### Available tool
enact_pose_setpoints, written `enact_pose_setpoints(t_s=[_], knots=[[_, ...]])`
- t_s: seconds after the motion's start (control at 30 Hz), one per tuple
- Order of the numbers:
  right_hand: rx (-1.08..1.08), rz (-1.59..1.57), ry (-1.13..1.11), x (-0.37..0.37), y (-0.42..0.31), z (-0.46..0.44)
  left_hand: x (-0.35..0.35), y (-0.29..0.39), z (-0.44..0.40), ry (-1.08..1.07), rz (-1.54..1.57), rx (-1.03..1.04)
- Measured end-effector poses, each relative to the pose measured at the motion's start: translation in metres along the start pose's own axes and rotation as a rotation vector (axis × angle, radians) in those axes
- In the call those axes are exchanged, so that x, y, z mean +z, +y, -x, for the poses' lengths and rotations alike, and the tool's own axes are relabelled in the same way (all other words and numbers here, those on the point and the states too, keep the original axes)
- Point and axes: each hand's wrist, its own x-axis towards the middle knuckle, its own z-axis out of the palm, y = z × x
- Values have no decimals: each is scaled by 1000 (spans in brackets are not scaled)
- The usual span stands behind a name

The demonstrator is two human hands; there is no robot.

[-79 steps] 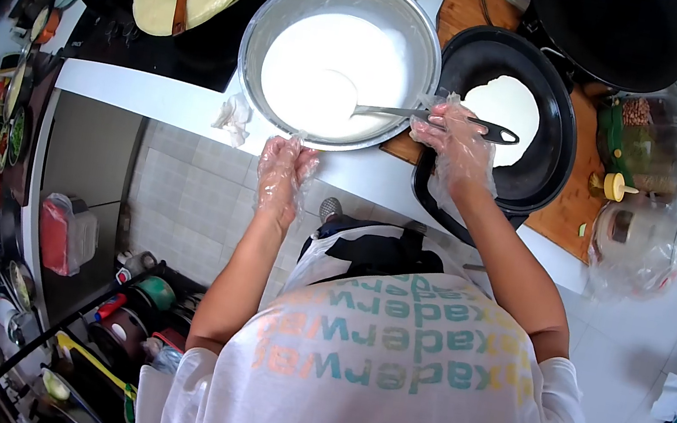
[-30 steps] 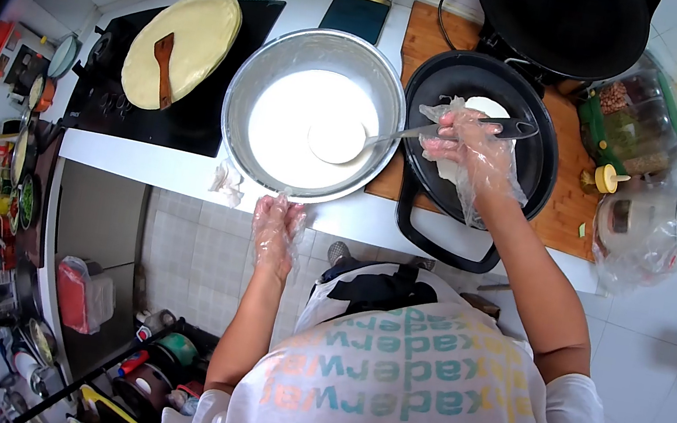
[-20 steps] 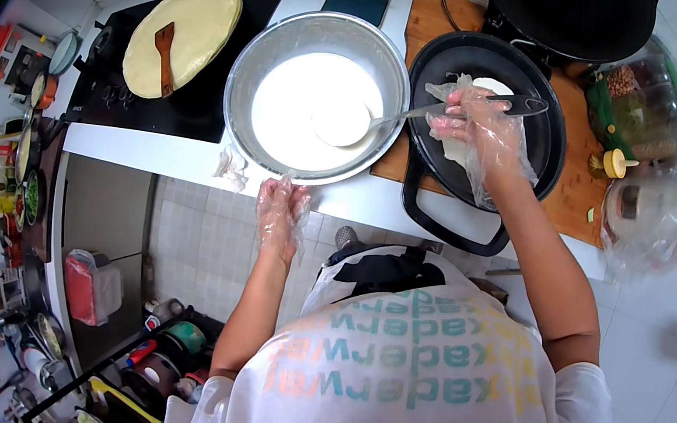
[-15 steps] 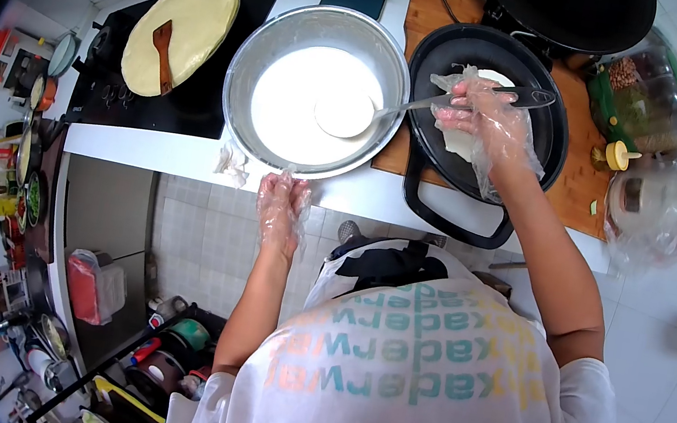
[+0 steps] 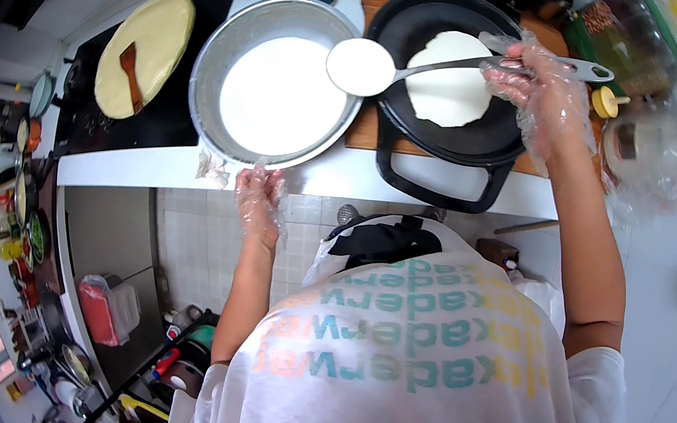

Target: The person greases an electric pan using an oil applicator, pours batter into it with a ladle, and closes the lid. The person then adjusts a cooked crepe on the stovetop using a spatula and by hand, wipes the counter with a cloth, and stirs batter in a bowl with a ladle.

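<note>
My right hand (image 5: 553,104), in a clear plastic glove, is closed round the handle of a metal ladle (image 5: 441,67). The ladle's bowl is full of white batter and hangs above the gap between the basin and the pan. A white, uneven round of batter (image 5: 442,91) lies in the black pan (image 5: 500,144), partly under the ladle handle. My gloved left hand (image 5: 260,204) has its fingers closed at the near rim of a large metal basin (image 5: 204,106), which holds white liquid batter (image 5: 281,96).
Left of the basin, a stack of pale flat pancakes (image 5: 154,32) with a wooden spatula (image 5: 130,77) on it rests over the black cooktop (image 5: 186,112). A crumpled tissue (image 5: 213,167) is by the basin. To the right stand a yellow-capped bottle (image 5: 607,103) and a plastic-wrapped container (image 5: 655,142).
The ladle has risen out of the batter, full, and moved right to the basin's edge. My right hand has shifted right, uncovering the batter round in the pan. The head view has shifted.
</note>
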Motion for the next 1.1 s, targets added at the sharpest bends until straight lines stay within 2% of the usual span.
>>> enact_pose_setpoints(t_s=[0.17,0.3,0.43,0.5,0.57,0.6,0.7,0.9,1.1], knots=[[-43,-1,124,-59,-2,-4,0,0,-1,5,-9,7],[-180,50,59,-94,11,-11,0,2,-1,40,5,-30],[-337,346,99,-92,37,-4,6,3,3,41,-25,-3],[-868,1130,23,-105,46,-2,3,1,1,29,-17,5],[-998,1051,-121,-105,35,14,3,0,3,21,-14,11],[-1056,1242,-28,-106,37,19,0,0,0,14,2,8],[-1219,1278,-66,-104,24,28,-3,-2,-1,-3,16,13],[-1360,1373,-152,-98,-10,44,0,-1,0,-5,3,10],[-1351,1419,-196,-88,-23,53,-3,-2,-1,-31,53,14]])
